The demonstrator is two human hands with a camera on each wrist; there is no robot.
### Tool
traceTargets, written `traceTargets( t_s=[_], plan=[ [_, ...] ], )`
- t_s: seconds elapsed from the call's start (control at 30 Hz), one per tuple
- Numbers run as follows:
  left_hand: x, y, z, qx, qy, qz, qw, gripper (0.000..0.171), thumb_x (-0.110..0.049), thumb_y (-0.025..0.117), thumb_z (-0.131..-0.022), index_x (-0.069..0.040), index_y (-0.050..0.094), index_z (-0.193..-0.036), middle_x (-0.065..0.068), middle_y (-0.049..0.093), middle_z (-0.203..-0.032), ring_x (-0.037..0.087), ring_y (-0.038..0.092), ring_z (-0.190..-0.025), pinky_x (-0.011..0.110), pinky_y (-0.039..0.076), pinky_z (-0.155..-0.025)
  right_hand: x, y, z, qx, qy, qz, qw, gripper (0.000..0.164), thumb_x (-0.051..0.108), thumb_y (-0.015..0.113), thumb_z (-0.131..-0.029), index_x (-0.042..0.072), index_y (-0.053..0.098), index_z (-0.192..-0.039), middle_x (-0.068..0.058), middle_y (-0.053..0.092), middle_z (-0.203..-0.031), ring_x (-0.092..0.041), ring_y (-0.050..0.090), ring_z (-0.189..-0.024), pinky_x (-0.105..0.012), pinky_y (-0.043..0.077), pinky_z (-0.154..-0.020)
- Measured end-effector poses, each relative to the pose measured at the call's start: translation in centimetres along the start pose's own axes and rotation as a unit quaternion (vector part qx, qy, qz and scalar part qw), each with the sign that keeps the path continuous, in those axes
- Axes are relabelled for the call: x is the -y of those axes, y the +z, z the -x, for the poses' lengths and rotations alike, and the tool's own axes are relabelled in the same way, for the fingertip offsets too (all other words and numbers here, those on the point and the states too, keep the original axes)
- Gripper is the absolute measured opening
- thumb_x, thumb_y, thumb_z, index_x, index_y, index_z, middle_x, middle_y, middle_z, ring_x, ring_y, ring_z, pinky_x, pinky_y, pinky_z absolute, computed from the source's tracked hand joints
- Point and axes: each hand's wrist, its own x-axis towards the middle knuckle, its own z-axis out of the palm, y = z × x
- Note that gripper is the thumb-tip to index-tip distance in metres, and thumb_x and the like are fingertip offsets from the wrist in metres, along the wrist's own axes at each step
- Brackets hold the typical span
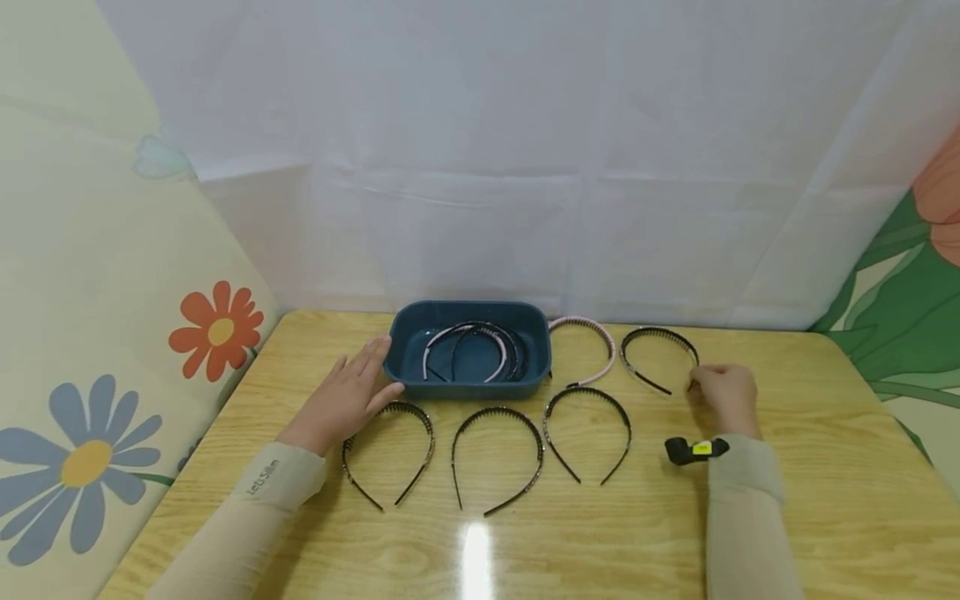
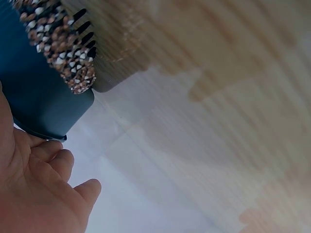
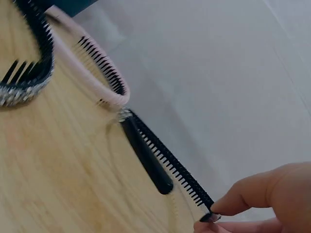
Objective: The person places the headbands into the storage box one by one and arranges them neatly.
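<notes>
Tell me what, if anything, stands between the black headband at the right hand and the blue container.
The pink headband does, just right of the blue container; the black headband, pinched by the right hand, is further right.

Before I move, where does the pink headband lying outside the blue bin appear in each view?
Head: the pink headband is right of centre, slightly below mid-height, just right of the blue bin.
Left wrist: not in this picture.
Right wrist: upper left, just below the bin's corner.
Shared landmark: the blue bin, near the centre in the head view, upper left in the left wrist view, cut by the top edge in the right wrist view.
</notes>
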Motion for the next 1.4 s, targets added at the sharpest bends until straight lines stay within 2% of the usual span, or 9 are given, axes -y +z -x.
traceTargets(
  t_s=[0.1,0.2,0.33,0.47,0.6,0.73,1.0,1.17,1.4],
  plan=[
    [0.0,0.0,-0.1,0.001,0.0,-0.001,1.0,0.08,-0.048,0.044,-0.108,0.001,0.011,-0.162,0.022,0.014,-0.167,0.04,0.013,-0.154,0.065,0.011,-0.12,0.3,-0.3,0.2,0.021,0.029,-0.082,0.996,0.027,0.01,0.061,-0.093,-0.009,0.07,-0.109,0.006,0.066,-0.062,-0.005,0.063,-0.06,-0.019,0.053,-0.06],
    [0.0,-0.1,-0.1,0.001,-0.002,-0.002,1.0,0.08,-0.047,0.045,-0.108,0.002,0.011,-0.162,0.022,0.013,-0.167,0.04,0.013,-0.154,0.065,0.01,-0.12,0.5,-0.6,0.4,0.05,0.049,-0.154,0.986,0.023,0.009,0.061,-0.095,-0.007,0.068,-0.11,0.003,0.068,-0.069,-0.005,0.064,-0.063,-0.02,0.056,-0.063],
    [-0.2,-0.2,0.0,0.002,0.0,0.0,1.0,0.08,-0.045,0.046,-0.108,0.002,0.012,-0.161,0.023,0.014,-0.167,0.041,0.014,-0.153,0.066,0.011,-0.12,0.8,-0.8,0.7,0.076,0.045,-0.211,0.973,0.02,0.002,0.061,-0.096,-0.011,0.064,-0.112,-0.001,0.069,-0.074,-0.006,0.066,-0.067,-0.02,0.058,-0.065],
    [-0.3,-0.3,0.1,0.003,0.001,0.001,1.0,0.079,-0.045,0.046,-0.108,0.002,0.011,-0.161,0.023,0.014,-0.167,0.041,0.014,-0.153,0.066,0.011,-0.12,0.9,-0.8,0.6,0.096,0.03,-0.227,0.969,0.034,-0.005,0.06,-0.096,-0.018,0.053,-0.127,-0.001,0.069,-0.076,-0.008,0.069,-0.069,-0.021,0.06,-0.067],
    [-0.4,-0.4,0.0,0.002,0.002,0.0,1.0,0.08,-0.045,0.046,-0.108,0.002,0.011,-0.162,0.023,0.014,-0.167,0.041,0.014,-0.153,0.066,0.011,-0.12,0.8,-0.8,0.5,0.1,0.03,-0.225,0.969,0.049,-0.006,0.059,-0.097,-0.021,0.041,-0.14,0.0,0.068,-0.08,-0.008,0.07,-0.072,-0.022,0.06,-0.07],
    [-0.3,-0.4,0.0,0.003,0.001,0.0,1.0,0.08,-0.046,0.045,-0.108,0.002,0.011,-0.162,0.023,0.014,-0.167,0.041,0.014,-0.153,0.066,0.011,-0.12,0.9,-0.9,0.4,0.091,0.035,-0.221,0.97,0.049,-0.004,0.06,-0.098,-0.019,0.042,-0.141,-0.001,0.068,-0.081,-0.009,0.07,-0.073,-0.023,0.061,-0.071],
    [-0.3,-0.4,0.1,0.001,0.002,0.004,1.0,0.08,-0.045,0.046,-0.108,0.004,0.011,-0.161,0.024,0.014,-0.167,0.042,0.014,-0.153,0.066,0.011,-0.12,1.5,-0.8,0.3,0.059,0.021,-0.172,0.983,0.049,-0.001,0.059,-0.099,-0.019,0.043,-0.142,0.006,0.066,-0.076,-0.003,0.067,-0.068,-0.019,0.059,-0.067],
    [-0.3,-0.4,0.0,0.001,0.003,0.004,1.0,0.08,-0.046,0.046,-0.108,0.004,0.012,-0.161,0.024,0.015,-0.166,0.042,0.015,-0.153,0.067,0.011,-0.119,1.9,-0.7,0.4,0.048,0.016,-0.205,0.977,0.049,-0.004,0.06,-0.097,-0.019,0.043,-0.141,0.004,0.067,-0.077,-0.004,0.069,-0.069,-0.019,0.06,-0.069],
    [-0.4,-0.4,0.0,-0.002,0.002,0.0,1.0,0.08,-0.045,0.046,-0.108,0.005,0.013,-0.16,0.024,0.016,-0.166,0.042,0.015,-0.153,0.067,0.012,-0.119,2.8,-0.6,1.0,0.052,0.012,-0.236,0.97,0.052,-0.006,0.061,-0.096,-0.017,0.042,-0.143,0.002,0.068,-0.079,-0.006,0.07,-0.069,-0.021,0.06,-0.071]
  ],
)
